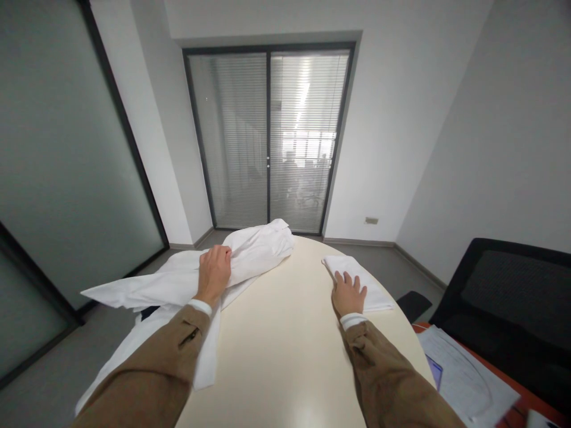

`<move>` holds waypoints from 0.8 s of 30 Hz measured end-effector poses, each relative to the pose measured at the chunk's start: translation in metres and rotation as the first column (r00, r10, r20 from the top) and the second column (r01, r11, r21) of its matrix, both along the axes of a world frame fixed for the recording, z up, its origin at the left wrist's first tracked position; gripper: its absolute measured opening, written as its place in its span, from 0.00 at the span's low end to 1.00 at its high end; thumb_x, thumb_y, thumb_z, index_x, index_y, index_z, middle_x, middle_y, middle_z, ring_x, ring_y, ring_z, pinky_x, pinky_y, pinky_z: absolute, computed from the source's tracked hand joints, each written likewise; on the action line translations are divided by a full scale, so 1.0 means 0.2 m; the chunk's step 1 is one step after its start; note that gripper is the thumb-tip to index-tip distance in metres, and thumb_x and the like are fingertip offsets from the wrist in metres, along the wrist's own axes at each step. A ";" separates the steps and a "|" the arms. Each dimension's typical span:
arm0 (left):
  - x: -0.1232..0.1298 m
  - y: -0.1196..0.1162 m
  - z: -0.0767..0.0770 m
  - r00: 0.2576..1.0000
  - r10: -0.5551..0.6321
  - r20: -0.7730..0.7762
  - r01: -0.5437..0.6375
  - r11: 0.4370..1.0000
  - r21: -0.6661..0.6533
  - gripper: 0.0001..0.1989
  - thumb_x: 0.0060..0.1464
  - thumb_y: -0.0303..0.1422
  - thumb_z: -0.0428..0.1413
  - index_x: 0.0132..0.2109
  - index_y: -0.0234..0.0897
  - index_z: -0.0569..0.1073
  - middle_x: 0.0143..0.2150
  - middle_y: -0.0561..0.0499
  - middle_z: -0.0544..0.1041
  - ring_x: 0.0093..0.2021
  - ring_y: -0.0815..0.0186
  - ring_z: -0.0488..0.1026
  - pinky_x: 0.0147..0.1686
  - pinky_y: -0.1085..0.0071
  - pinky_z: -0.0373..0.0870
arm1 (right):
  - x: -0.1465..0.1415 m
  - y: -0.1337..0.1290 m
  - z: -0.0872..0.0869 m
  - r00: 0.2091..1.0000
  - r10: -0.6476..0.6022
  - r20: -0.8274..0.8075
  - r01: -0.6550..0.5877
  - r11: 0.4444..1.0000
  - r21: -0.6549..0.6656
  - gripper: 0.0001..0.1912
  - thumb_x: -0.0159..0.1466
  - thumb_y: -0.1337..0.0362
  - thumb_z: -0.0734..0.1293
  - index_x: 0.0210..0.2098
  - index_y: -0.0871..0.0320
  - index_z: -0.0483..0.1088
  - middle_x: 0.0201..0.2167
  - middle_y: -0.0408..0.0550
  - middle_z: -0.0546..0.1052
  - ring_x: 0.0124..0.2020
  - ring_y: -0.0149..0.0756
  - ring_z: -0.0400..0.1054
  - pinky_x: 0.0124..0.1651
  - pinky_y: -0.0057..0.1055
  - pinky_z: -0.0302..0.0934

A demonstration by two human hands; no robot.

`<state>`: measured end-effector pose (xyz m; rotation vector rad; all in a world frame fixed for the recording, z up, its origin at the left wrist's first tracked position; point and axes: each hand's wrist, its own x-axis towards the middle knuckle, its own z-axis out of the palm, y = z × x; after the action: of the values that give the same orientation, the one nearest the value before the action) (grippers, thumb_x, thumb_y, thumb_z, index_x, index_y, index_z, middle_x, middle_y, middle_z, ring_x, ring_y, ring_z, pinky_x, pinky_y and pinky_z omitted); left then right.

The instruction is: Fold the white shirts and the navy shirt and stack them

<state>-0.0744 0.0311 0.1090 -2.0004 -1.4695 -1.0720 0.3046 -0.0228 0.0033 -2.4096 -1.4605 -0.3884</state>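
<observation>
In the head view, the left hand (215, 273) is clamped on a white garment (261, 252), its fingers curled into the fabric about midway along the bunched part. The garment lies over the left side of a round, cream-coloured worktop (285, 339); its far end is gathered into a thick, creased roll near the far edge, while looser parts spread to the left past the edge and one flap reaches toward the near side, partly hidden by the forearm. A small dark patch (149, 312) shows beneath the fabric at the left. The right hand (350, 293) has its fingers spread apart and rests palm down on a folded white cloth (375, 294), which lies flat near the right edge, well apart from the garment. Both forearms wear brown sleeves (395, 377) with white cuffs (354, 320) at the wrists. Right of the worktop, papers (468, 371) lie on an orange surface beside a black mesh-backed chair (513, 297). At the far side is a dark-framed glazed panel with blinds (232, 148), and a frosted glass panel (66, 148) stands at the left.
</observation>
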 end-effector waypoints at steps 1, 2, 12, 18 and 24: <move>0.04 -0.03 0.02 0.998 -0.070 0.003 0.070 0.997 0.030 0.10 0.68 0.31 0.44 0.43 0.37 0.70 0.40 0.45 0.74 0.43 0.57 0.71 0.45 0.61 0.62 | 0.00 0.00 0.00 1.000 -0.002 0.002 0.002 1.000 0.004 0.27 0.69 0.67 0.54 0.66 0.50 0.61 0.67 0.54 0.60 0.69 0.57 0.45 0.64 0.60 0.43; 0.09 -0.06 0.04 0.990 -0.139 -0.002 0.139 0.989 0.047 0.10 0.68 0.31 0.44 0.42 0.37 0.69 0.39 0.45 0.74 0.43 0.57 0.70 0.45 0.61 0.63 | 0.00 0.00 0.00 1.000 -0.005 0.007 0.005 1.000 0.009 0.27 0.69 0.67 0.54 0.66 0.50 0.61 0.67 0.53 0.61 0.69 0.57 0.46 0.64 0.60 0.43; 0.46 -0.44 -0.09 0.816 -0.577 -0.015 0.556 0.793 -0.251 0.08 0.66 0.28 0.44 0.45 0.37 0.68 0.52 0.41 0.72 0.54 0.57 0.68 0.54 0.58 0.65 | -0.02 -0.02 0.01 0.999 0.008 0.038 -0.009 0.999 0.038 0.26 0.68 0.64 0.57 0.65 0.52 0.61 0.66 0.55 0.62 0.68 0.58 0.47 0.63 0.62 0.44; 0.43 -0.29 -0.25 0.975 -0.206 0.087 0.223 0.870 -0.439 0.44 0.54 0.43 0.61 0.70 0.34 0.50 0.73 0.31 0.44 0.69 0.42 0.54 0.61 0.52 0.59 | -0.02 -0.02 0.01 0.998 0.033 0.046 -0.035 0.998 0.058 0.26 0.67 0.64 0.59 0.65 0.52 0.62 0.66 0.52 0.63 0.68 0.57 0.47 0.64 0.61 0.43; 0.39 -0.17 -0.32 0.990 -0.097 0.106 0.143 0.733 -0.665 0.33 0.58 0.30 0.54 0.69 0.29 0.57 0.53 0.31 0.76 0.56 0.49 0.72 0.52 0.61 0.66 | -0.01 -0.02 0.02 0.996 0.083 0.045 -0.086 0.993 0.077 0.26 0.66 0.63 0.59 0.64 0.54 0.62 0.65 0.54 0.64 0.69 0.56 0.45 0.66 0.61 0.37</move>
<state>0.0033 -0.0021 0.0441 -2.5916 -1.9925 -0.6932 0.3019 -0.0271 0.0066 -2.2828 -1.5290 -0.4707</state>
